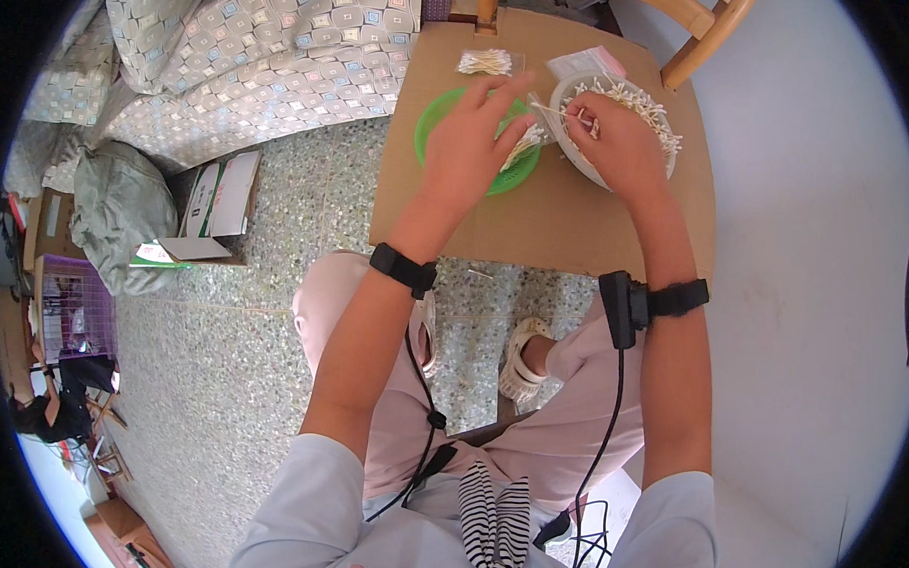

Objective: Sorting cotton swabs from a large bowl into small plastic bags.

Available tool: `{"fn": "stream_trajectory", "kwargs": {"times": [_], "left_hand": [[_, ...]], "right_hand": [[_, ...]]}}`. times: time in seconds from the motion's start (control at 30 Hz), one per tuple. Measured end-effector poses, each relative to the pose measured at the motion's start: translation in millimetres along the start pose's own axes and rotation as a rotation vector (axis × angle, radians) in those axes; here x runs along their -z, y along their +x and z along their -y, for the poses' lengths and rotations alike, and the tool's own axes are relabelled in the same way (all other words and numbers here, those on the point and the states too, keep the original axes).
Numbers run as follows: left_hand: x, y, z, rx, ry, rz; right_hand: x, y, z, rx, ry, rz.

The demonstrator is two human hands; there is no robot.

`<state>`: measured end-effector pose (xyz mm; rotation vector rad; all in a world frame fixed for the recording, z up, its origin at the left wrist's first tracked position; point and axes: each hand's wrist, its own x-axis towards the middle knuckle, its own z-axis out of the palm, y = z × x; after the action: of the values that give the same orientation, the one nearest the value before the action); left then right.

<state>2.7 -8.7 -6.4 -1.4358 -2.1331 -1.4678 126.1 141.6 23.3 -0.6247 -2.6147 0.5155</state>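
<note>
Cotton swabs [653,109]: heaped in white bowl [583,172], at least one pinched by right hand [624,148]; left hand [464,149] held loosely spread over green basket [427,123]; spillage could be caused by a bumped heap.

- Before you, a brown cardboard sheet [577,228] is carrying a green bowl [502,186].
- A white bowl [577,165] is standing right of the green bowl.
- A clear swab packet [485,63] is lying just beyond the green bowl.
- A pink-edged packet [586,63] is lying beyond the green bowl, rightward.
</note>
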Motion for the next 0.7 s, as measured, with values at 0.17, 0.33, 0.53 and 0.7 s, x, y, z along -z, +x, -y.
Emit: {"fn": "stream_trajectory", "kwargs": {"times": [0.17, 0.33, 0.53, 0.7], "left_hand": [[4.0, -1.5, 8.1, -0.066, 0.057, 0.114], [4.9, -1.2, 4.7, -0.073, -0.018, 0.207], [8.3, 1.6, -5.8, 0.100, -0.232, 0.102], [18.9, 8.4, 2.7, -0.048, -0.200, 0.087]], "right_hand": [[5.6, -2.7, 22.4, 0.087, 0.087, -0.016], [7.4, -5.1, 39.9, 0.106, 0.287, -0.014], [16.4, -8.0, 46.9, 0.121, 0.362, -0.097], [31.8, -8.1, 22.5, 0.105, 0.461, 0.022]]}}
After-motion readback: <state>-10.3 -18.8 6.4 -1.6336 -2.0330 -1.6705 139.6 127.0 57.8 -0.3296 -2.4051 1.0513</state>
